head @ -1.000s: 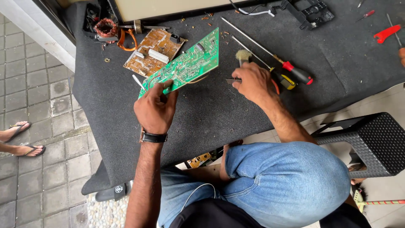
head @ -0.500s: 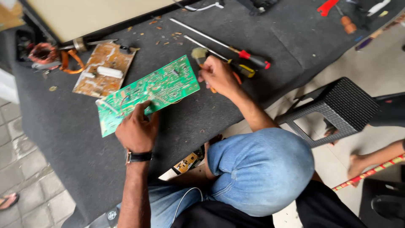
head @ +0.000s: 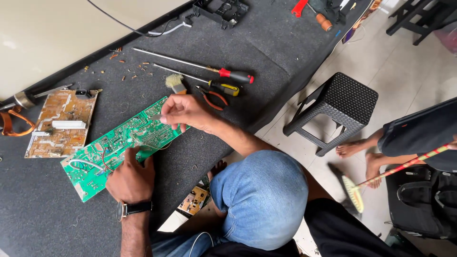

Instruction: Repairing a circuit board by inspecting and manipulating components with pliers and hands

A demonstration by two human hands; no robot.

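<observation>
Two bare hands at work on a green circuit board [head: 121,145], seen from the head camera looking down. Board lying flat and slanted on a dark grey mat [head: 266,43], just in front of a knee in blue jeans [head: 259,197].

Left hand [head: 131,178], with a black wristwatch [head: 134,208], resting on the board's near edge, fingers curled and pressed down on it, holding it in place. Right hand [head: 185,112] over the board's upper right end, fingertips pressed together, pinching something small against the board; too small to tell what.

Beside the board to the left, a brown circuit board [head: 62,123], copper side up. Just beyond the right hand, a small brush [head: 175,83], orange-handled pliers [head: 214,97], a screwdriver with yellow and black handle [head: 209,83] and a longer screwdriver with red and black handle [head: 204,69], all lying on the mat. Small copper-coloured scraps [head: 128,71] scattered near the mat's far edge. A black plastic frame [head: 221,9] at the top.

On the tiled floor to the right, a dark woven stool [head: 340,107], and past it another person's bare feet [head: 359,154] and a broom [head: 381,183].
</observation>
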